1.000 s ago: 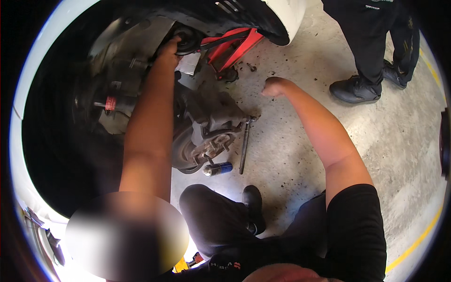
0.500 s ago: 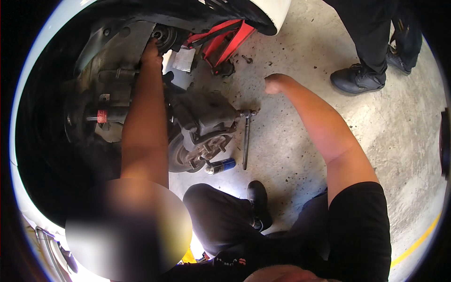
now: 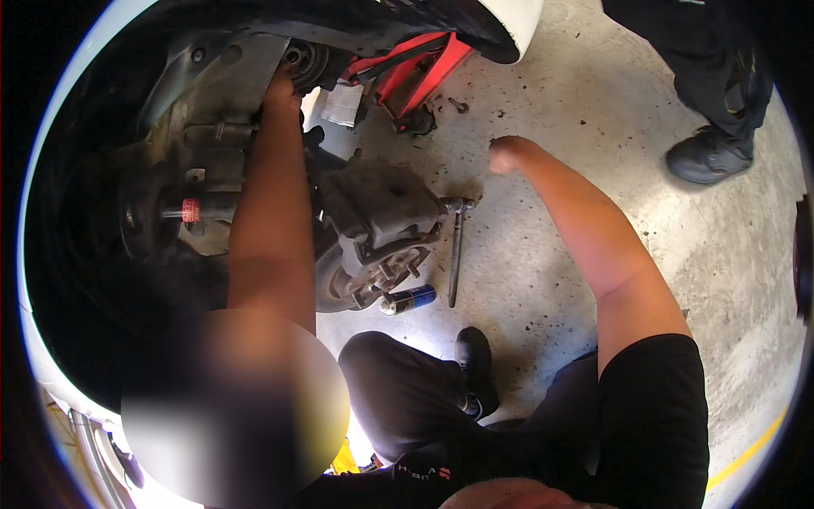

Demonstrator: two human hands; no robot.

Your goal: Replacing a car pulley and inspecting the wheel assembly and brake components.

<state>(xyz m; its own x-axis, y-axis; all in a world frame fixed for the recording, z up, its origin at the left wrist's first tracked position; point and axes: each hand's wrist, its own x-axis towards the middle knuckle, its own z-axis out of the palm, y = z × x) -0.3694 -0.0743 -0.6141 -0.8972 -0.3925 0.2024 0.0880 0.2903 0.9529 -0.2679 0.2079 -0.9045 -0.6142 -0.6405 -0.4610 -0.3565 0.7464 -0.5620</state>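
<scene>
Item, centre of frame: small cylindrical can (image 3: 409, 299), blue body with a silver end, lying on its side on the concrete floor (image 3: 543, 280) just below the brake hub (image 3: 373, 271); label too small to make out.
Item, just right of the can: long ratchet wrench (image 3: 456, 254), lying nearly upright in the frame, head at the top.
Item, upper centre: red floor jack (image 3: 420, 72) under the white car body (image 3: 513, 21).
Item, left of centre: red collar (image 3: 190, 210) on a dark suspension part inside the wheel well.
Left hand (image 3: 281, 85), upper left of centre: reaches up into the wheel well and touches the dark parts there; fingers hidden, grip cannot be told.
Right hand (image 3: 507, 154), right of upper centre: curled closed, held over the floor, nothing visible in it, well apart from the wrench.
Upper right: another person's dark shoe (image 3: 704, 157).
</scene>
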